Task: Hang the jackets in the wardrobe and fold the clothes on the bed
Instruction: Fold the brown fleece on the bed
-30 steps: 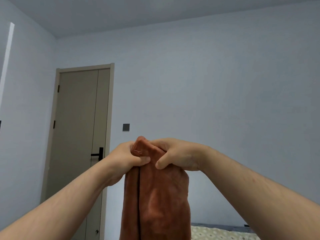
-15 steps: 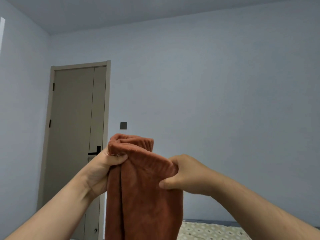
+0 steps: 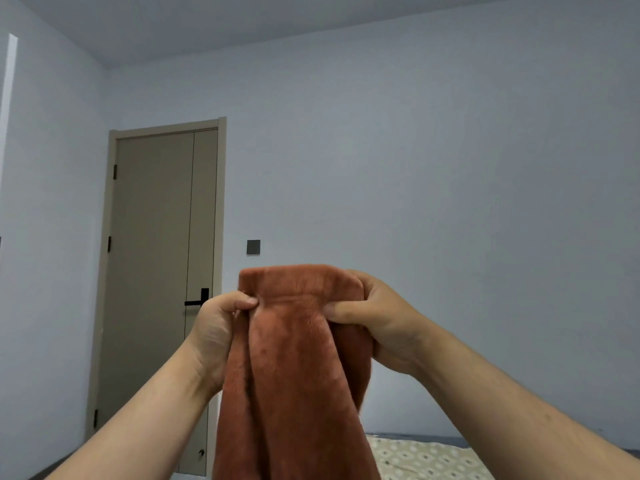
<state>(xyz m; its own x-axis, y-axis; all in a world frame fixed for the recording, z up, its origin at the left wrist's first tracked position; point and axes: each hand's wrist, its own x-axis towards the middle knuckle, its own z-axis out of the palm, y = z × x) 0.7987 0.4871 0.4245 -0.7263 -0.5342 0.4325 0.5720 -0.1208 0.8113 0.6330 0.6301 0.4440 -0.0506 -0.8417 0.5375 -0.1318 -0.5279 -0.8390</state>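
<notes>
A rust-orange fleecy garment hangs in front of me, held up at chest height by its top edge. My left hand pinches the left end of that edge between thumb and fingers. My right hand grips the right end, thumb in front and fingers behind the cloth. The fabric drops in folds out of the frame's bottom edge. A corner of the bed with a patterned beige cover shows at the lower right, behind the garment.
A closed beige door with a black handle stands at the back left. A dark wall switch sits on the pale wall right of it. The wall fills the rest of the view.
The hands have drawn apart along the garment's top edge, spreading it wider; a second ago they were pinched together at one point. The view has shifted slightly.
</notes>
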